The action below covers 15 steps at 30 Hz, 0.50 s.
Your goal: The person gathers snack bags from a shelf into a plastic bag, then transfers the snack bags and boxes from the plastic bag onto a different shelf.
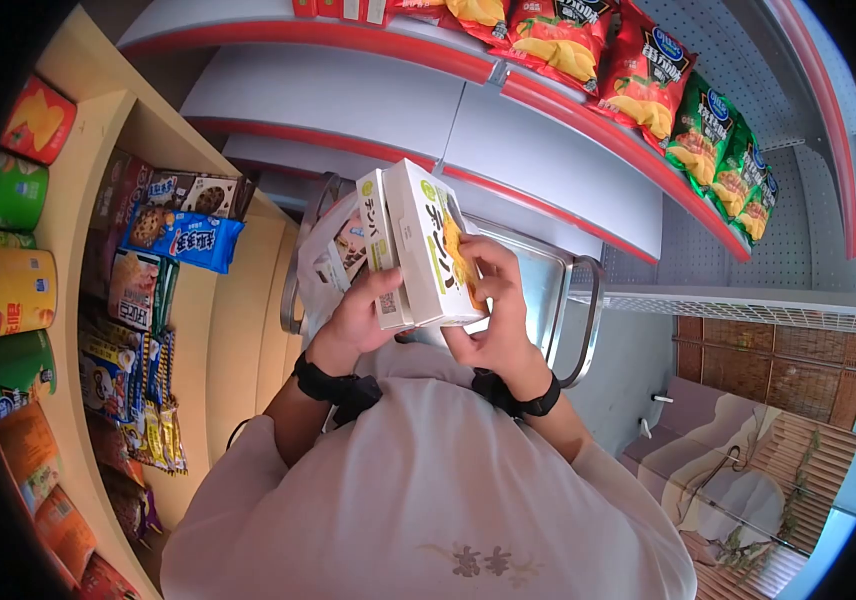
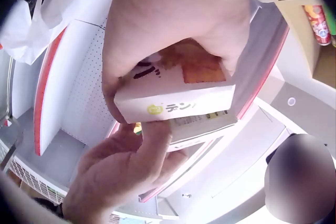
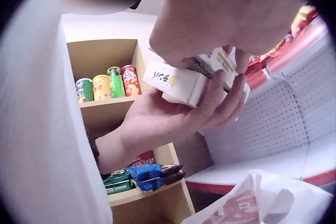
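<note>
Two white boxes with green and black lettering are held side by side in front of the chest. The left box (image 1: pixel 375 235) stands upright against the right box (image 1: pixel 420 235), which shows a yellow food picture. My left hand (image 1: pixel 356 318) grips them from the left, thumb on the left box's face; the right wrist view shows its fingers (image 3: pixel 212 100) curled round the boxes. My right hand (image 1: pixel 498 312) holds the right box by its right side and lower edge, fingers bent over the picture.
A white plastic bag (image 1: pixel 323 250) sits in a metal cart (image 1: pixel 538 265) beyond the boxes. Wooden shelves (image 1: pixel 98 100) on the left hold cans and snack packs. Ahead, grey shelves with red edges (image 1: pixel 588 120) carry red and green chip bags (image 1: pixel 648 75).
</note>
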### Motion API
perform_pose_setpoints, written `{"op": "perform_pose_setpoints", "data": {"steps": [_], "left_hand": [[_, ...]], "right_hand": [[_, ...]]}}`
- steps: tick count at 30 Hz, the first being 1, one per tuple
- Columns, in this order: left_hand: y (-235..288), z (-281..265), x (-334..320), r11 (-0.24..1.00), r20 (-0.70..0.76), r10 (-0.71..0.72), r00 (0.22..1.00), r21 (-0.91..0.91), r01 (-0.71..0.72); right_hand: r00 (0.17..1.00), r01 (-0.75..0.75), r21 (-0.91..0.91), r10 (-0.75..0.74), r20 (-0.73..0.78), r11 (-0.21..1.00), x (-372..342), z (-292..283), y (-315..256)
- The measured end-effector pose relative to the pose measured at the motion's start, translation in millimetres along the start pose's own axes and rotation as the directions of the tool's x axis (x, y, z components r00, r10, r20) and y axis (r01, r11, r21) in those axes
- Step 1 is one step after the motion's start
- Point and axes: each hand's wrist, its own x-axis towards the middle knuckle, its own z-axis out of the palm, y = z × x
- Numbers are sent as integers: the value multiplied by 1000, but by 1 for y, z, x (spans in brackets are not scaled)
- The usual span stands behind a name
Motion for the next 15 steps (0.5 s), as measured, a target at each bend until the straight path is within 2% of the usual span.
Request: {"op": "perform_pose_setpoints", "data": {"steps": [2,5,8,10,12,14,15], "left_hand": [[0,4,0,1000,-33,-14,999,-6,14],[2,5,1,1000,-32,17,999,15,-17],[6,7,4,999,-24,-12,1000,36,12],[10,8,6,967,-59,14,998,253,1],[11,10,5,953,-96,44,994,301,-13],[12,9,5,936,-130,73,989,351,-23],[12,6,5,926,-128,79,989,377,-25]], "right_hand": [[991,-38,-9,38,127,999,6,-7,-1],[977,-41,-49,50,206,998,6,-10,-4],[957,-76,-74,94,273,994,6,-14,-9],[955,-132,-42,139,263,990,5,-15,-10],[948,-190,2,183,259,982,7,-19,-10],[945,-297,24,291,147,954,8,-19,-9],[952,-300,21,297,77,954,6,-20,-5]]}}
